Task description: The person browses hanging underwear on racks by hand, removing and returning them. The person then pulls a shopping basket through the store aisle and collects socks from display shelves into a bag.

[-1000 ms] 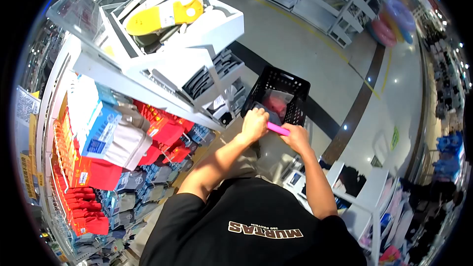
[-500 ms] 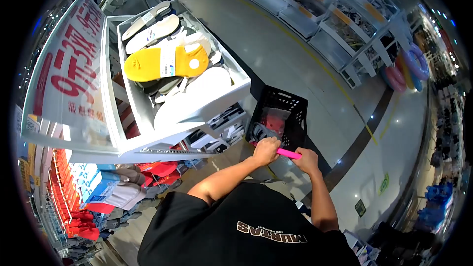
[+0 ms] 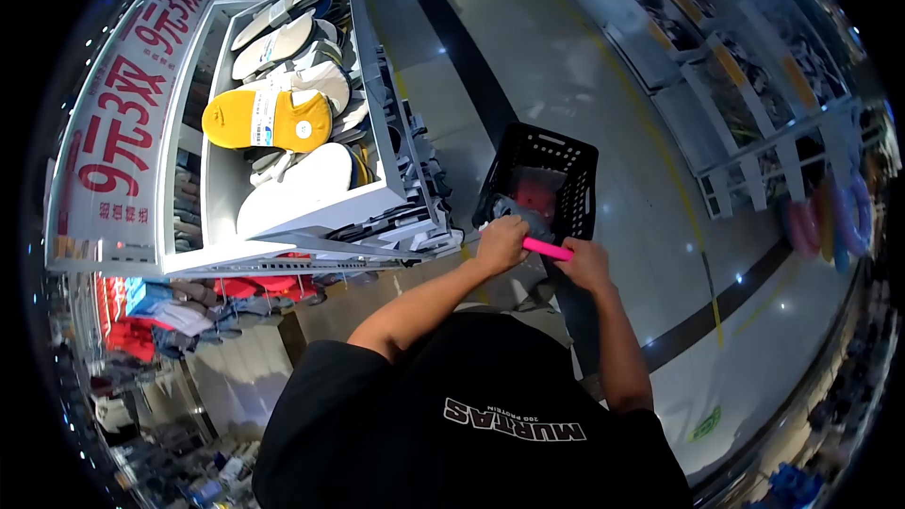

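Observation:
My left hand [image 3: 501, 243] and my right hand [image 3: 586, 265] are both wrapped round a bright pink handle [image 3: 547, 248], the left at one end and the right at the other. Just beyond the handle is a black shopping basket [image 3: 577, 158] with perforated walls. Inside it lie a red item [image 3: 535, 194] in clear packaging and a grey item [image 3: 517, 211], partly hidden by my left hand. How the handle joins the basket is covered by my hands.
To the left stands a white display bin [image 3: 330, 217] of banded socks, a yellow pair [image 3: 267, 120] on top, beside a red-lettered sign [image 3: 127, 123]. White shelves [image 3: 674, 108] line the right, with swim rings [image 3: 830, 217] at their end. Tiled floor [image 3: 622, 146] runs between.
The sock bin has shifted left in view and the shelves and swim rings have shifted right and down, as I move along the aisle. Both hands keep their grip on the pink handle.

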### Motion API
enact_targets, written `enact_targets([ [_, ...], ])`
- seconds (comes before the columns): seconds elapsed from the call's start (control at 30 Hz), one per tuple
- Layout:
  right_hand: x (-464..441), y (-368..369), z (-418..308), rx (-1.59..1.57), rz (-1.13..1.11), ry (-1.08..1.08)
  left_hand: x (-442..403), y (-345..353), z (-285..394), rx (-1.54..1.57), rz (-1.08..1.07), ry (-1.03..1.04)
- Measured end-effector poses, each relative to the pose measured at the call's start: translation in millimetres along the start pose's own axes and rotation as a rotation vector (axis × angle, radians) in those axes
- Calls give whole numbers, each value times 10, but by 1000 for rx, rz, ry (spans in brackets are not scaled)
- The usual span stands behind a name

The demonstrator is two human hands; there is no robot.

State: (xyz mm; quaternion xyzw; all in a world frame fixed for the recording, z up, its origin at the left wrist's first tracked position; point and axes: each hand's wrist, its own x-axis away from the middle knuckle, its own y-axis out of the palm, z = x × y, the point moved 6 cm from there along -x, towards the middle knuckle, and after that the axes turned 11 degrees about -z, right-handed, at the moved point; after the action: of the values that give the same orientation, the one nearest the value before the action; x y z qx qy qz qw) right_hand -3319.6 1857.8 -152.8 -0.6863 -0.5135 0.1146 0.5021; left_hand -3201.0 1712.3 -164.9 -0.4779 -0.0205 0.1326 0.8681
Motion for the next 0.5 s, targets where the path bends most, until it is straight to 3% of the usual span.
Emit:
enact_targets([
  [0.27, -854, -660, 478, 81, -131, -248, -703, 71, 115, -12, 147, -251],
  [0.37, -1138, -838, 607, 135, -169, -318, -862, 111, 146, 39, 189, -250],
  [0.5, -1417, -1074, 640, 220, -325, -266, -1064, 214, 91, 116, 123, -327],
])
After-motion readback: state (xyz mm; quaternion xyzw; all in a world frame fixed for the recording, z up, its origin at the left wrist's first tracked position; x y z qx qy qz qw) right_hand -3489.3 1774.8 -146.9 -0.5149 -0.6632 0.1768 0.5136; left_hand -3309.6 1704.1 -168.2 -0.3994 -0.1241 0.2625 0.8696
